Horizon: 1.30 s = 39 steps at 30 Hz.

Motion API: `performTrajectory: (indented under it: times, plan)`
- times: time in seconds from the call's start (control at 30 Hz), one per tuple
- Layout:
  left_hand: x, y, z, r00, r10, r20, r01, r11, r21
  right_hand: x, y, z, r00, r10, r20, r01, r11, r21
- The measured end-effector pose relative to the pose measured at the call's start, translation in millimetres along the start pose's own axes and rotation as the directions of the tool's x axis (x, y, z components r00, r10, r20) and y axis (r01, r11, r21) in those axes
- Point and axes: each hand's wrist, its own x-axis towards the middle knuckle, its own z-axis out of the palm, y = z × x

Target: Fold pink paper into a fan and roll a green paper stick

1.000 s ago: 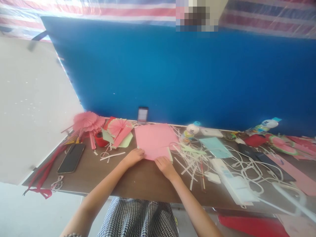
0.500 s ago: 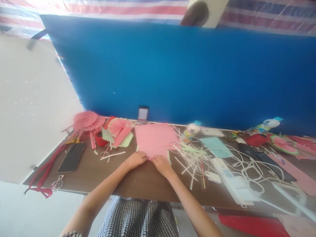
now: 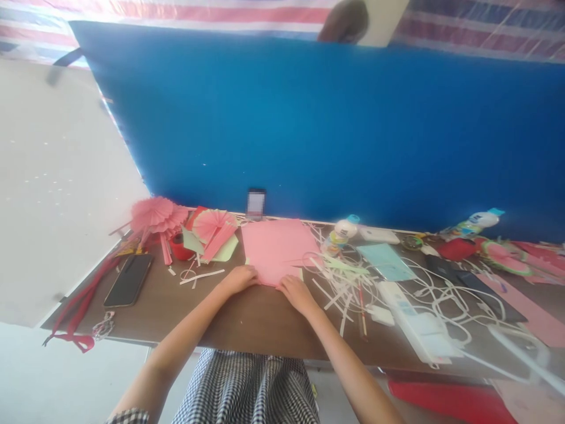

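A sheet of pink paper (image 3: 276, 275) lies at the near side of a larger pink sheet (image 3: 280, 238) on the brown table. My left hand (image 3: 241, 279) is at its near left corner, fingers closed on the edge. At the near right part of the same edge, my right hand (image 3: 295, 292) has its fingers bent and pressed on the paper. The thumbs are mostly hidden. Pale green strips of edge show at both sides of the pink paper.
Pink pleated paper flowers (image 3: 156, 217) and a black phone (image 3: 129, 281) lie to the left. On the right are paper strips (image 3: 348, 274), a glue bottle (image 3: 342, 231), a power strip (image 3: 408, 324) and tangled white cables (image 3: 450, 303). A blue partition (image 3: 309, 129) rises behind the table.
My hands have moved apart along the near edge of the pink paper, the left one to the left, the right one slightly to the right.
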Motion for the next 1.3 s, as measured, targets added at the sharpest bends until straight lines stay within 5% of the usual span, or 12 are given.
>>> performTrajectory:
  times: [0.23, 0.57, 1.0, 1.2, 1.3]
  plan:
    - [-7.6, -15.0, -6.3, 0.986, -0.162, 0.034, 0.162, 0.987, -0.008, -25.2, 29.7, -11.9, 0.988, 0.147, 0.052, -0.15, 0.988, 0.041]
    - [-7.5, -15.5, -2.4, 0.923, -0.385, -0.027, 0.383, 0.922, -0.051, -29.0, 44.3, -6.6, 0.945, 0.324, 0.045, -0.319, 0.882, 0.348]
    - [-2.0, -4.8, -4.8, 0.896, -0.443, -0.009, 0.44, 0.887, 0.14, -26.7, 51.4, 4.8, 0.933, 0.354, 0.06, -0.355, 0.888, 0.292]
    - [-3.8, -1.0, -5.9, 0.928, -0.37, -0.055, 0.371, 0.892, 0.259, -18.0, 24.3, -12.0, 0.916, 0.398, -0.055, -0.401, 0.913, -0.071]
    - [-5.8, -0.8, -4.4, 0.943, -0.328, -0.063, 0.332, 0.9, 0.282, -8.0, -11.2, -15.9, 0.972, 0.211, -0.102, -0.221, 0.971, -0.094]
